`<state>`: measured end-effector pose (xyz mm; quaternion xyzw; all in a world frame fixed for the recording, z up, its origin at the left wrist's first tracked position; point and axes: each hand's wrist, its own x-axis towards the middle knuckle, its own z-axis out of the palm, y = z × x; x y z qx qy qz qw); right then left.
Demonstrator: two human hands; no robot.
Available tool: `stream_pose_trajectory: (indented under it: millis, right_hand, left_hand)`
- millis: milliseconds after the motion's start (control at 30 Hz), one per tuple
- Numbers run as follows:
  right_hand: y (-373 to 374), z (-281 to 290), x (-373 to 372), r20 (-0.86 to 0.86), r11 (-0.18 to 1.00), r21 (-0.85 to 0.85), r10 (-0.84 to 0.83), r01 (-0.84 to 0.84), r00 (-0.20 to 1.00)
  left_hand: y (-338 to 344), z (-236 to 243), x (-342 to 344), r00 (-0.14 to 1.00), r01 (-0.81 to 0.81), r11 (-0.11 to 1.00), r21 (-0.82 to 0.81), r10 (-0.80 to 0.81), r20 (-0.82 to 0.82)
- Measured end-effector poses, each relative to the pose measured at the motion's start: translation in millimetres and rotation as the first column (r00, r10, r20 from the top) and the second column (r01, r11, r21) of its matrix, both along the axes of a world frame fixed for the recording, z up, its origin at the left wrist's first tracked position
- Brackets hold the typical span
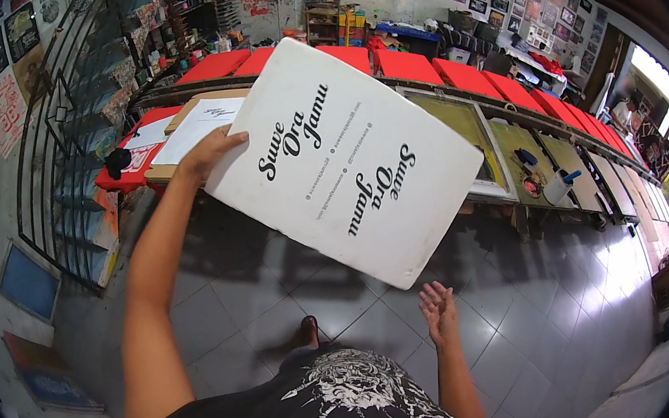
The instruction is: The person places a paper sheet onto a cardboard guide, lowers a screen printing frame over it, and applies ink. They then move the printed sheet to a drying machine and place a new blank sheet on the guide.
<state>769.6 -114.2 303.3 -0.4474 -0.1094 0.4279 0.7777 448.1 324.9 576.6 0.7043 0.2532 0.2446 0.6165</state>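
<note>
A large white rectangular board with black lettering is held up tilted in front of me. My left hand grips its left edge, thumb on the printed face and the other fingers hidden behind. Just below the board's bottom corner is my right hand, palm turned up, fingers loosely apart and nothing in them. White printed sheets lie on brown cardboard behind my left hand. Near them is a red cloth with a small black object on it.
A long table carries red-covered panels and framed screens. A white container with a blue-handled tool stands on its near side. Stairs with a dark metal railing rise at left; a blue framed panel leans below.
</note>
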Motion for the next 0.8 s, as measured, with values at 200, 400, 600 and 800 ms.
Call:
stream_pose_trajectory:
  millis: [200, 400, 600, 800]
  right_hand:
    - [17, 25, -60, 0.042, 0.949, 0.177, 0.257, -0.261, 0.965]
    - [7, 28, -93, 0.043, 0.976, 0.101, 0.191, -0.194, 0.981]
    - [-7, 30, -116, 0.031, 0.996, -0.032, 0.088, -0.087, 0.996]
    - [-5, 26, -127, 0.036, 0.998, 0.059, 0.006, -0.008, 0.999]
  left_hand:
    - [7, 53, 12, 0.966, 0.081, 0.986, 0.142, -0.043, -0.257]
    - [-44, 82, 48, 0.839, 0.32, 0.935, 0.155, -0.203, -0.504]
    - [-67, 91, 63, 0.814, 0.37, 0.909, 0.19, -0.219, -0.538]
    - [-62, 91, 73, 0.779, 0.43, 0.878, 0.21, -0.243, -0.578]
